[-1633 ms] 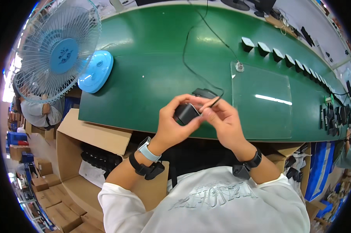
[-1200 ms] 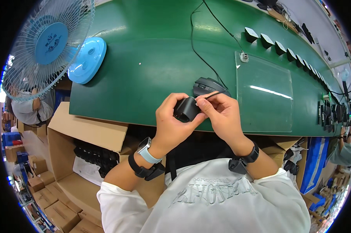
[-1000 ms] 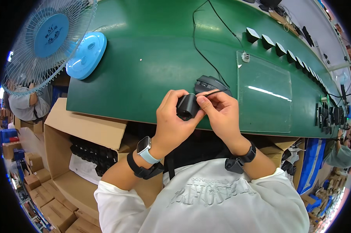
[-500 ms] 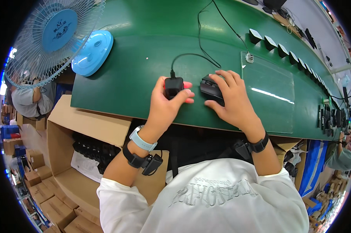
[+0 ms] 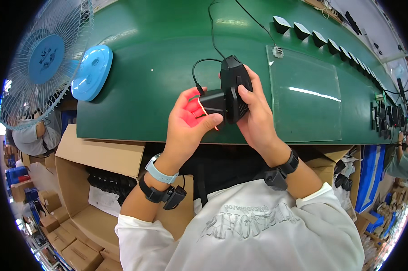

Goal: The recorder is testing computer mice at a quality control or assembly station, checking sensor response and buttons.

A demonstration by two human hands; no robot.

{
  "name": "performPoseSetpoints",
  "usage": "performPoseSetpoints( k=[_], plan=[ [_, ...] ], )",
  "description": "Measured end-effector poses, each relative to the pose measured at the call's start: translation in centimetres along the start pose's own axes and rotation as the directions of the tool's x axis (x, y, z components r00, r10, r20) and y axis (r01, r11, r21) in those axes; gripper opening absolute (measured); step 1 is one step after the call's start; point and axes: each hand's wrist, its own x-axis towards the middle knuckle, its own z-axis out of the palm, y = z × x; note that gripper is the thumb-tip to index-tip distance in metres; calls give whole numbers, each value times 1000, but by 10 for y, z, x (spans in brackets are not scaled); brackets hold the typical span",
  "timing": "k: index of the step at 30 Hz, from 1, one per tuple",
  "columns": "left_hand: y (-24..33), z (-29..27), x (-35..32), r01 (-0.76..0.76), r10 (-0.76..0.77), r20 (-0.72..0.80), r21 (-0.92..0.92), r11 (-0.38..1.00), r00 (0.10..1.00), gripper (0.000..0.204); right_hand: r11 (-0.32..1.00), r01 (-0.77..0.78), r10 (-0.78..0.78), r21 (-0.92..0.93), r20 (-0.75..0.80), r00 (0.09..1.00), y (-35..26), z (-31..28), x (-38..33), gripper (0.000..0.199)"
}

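My left hand [image 5: 186, 122] grips a black charging dock [image 5: 214, 102] between thumb and fingers. Red light from the dock's edge glows on the fingers, and a thin black cable [image 5: 199, 62] plugs into its top. In my right hand [image 5: 259, 113] is a black computer mouse [image 5: 232, 83], turned up on its side, with the thumb lying across it. The mouse's underside meets the narrower end of the dock, or nearly so; I cannot tell whether they fully touch. Both things are held above the green table [image 5: 158, 99].
A blue fan [image 5: 46, 58] with a round blue base [image 5: 92, 72] stands at left. To the right lies a transparent sheet [image 5: 305, 104] with a small grey block [image 5: 278, 52] on its corner. Several black docks [image 5: 302, 30] line the far right. An open cardboard box [image 5: 77, 189] is below the table edge.
The right hand has lifted the mouse off the table, turned it on its side and brought it left against the dock. The left hand has tilted the dock toward the mouse.
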Motion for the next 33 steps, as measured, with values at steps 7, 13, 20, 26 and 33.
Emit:
performPoseSetpoints(
  k=[7,13,20,26,33],
  plan=[
    [-8,-10,3,-16,19,30,-97,995,999,69,900,254,-245,-354,71,967,-5,11,-7,70],
    [-8,-17,4,-20,39,111,-173,985,993,84,659,555,-484,-507,279,829,6,8,-10,78],
    [-3,-20,11,190,-159,105,-497,847,982,55,660,476,-349,-581,324,880,-8,-10,-6,78],
    [-4,-26,13,1,-32,-133,-227,974,991,38,311,420,-190,-852,377,906,-18,-41,2,64],
    [-7,-26,10,-16,-13,-122,-235,972,992,36,33,441,-231,-897,423,876,-6,-53,11,58]
  ],
)
